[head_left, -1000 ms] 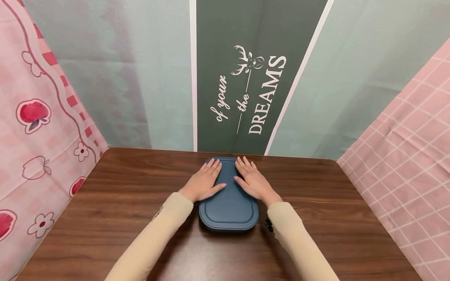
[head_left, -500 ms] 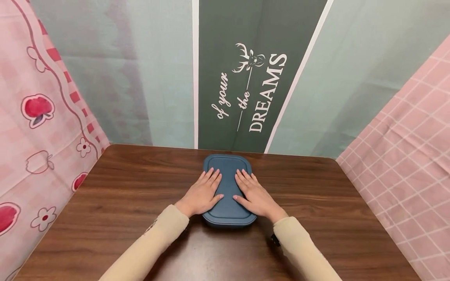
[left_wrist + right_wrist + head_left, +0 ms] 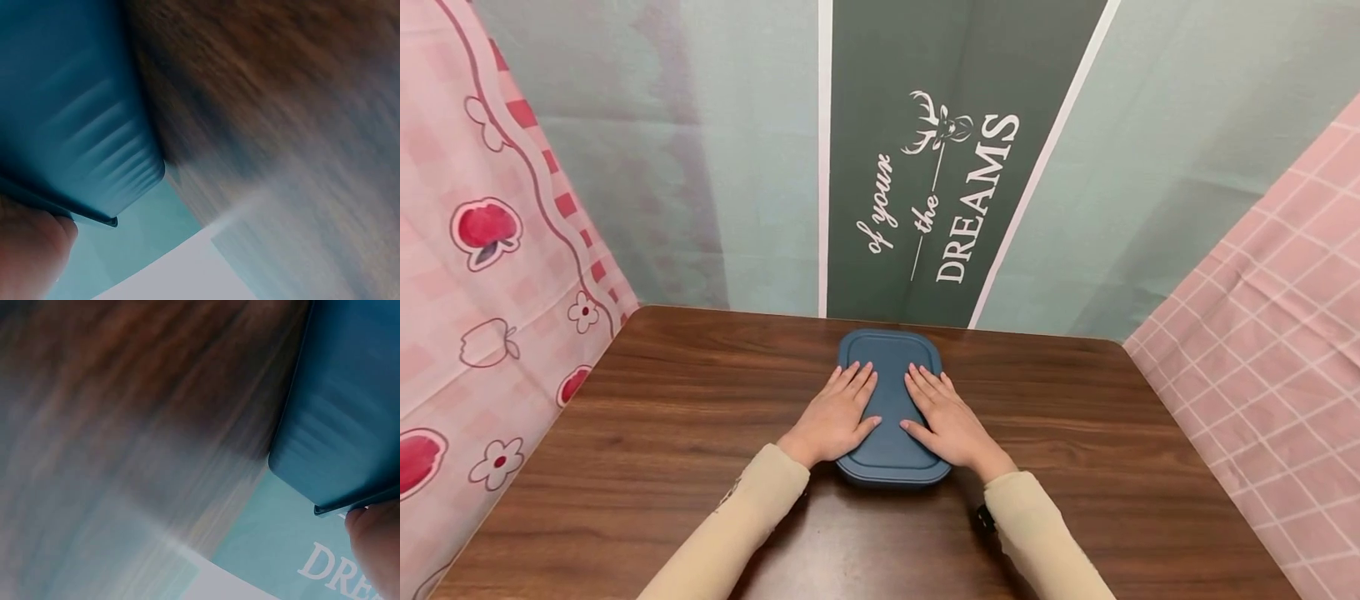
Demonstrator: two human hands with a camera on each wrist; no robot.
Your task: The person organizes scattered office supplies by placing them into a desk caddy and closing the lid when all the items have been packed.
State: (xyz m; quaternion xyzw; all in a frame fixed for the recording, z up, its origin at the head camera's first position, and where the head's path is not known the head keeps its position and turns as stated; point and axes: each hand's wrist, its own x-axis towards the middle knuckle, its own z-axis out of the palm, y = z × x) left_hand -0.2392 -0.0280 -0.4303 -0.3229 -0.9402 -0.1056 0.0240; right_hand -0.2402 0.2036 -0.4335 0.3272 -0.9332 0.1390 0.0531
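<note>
A blue rectangular lidded box (image 3: 891,400) lies lengthwise away from me near the far edge of the table, its lid on. My left hand (image 3: 832,417) rests flat along the lid's left side, fingers straight and pointing away. On the lid's right side lies my right hand (image 3: 953,421), also with straight fingers. The thumbs point inward and stay apart. In the left wrist view the box's ribbed side wall (image 3: 81,119) meets the table, with part of the hand at the lid rim. The right wrist view shows the opposite side wall (image 3: 350,406). Whatever the box holds is hidden.
The box stands on a brown wood-grain table (image 3: 662,433). Right behind the table's far edge hangs a green curtain (image 3: 760,167) with white lettering. Pink patterned cloth (image 3: 482,292) borders the left, and pink checked cloth (image 3: 1277,350) the right.
Both hands have slid along the lid from its far end toward me and now lie around its middle. Over the last half second they hold still. The box stays in place.
</note>
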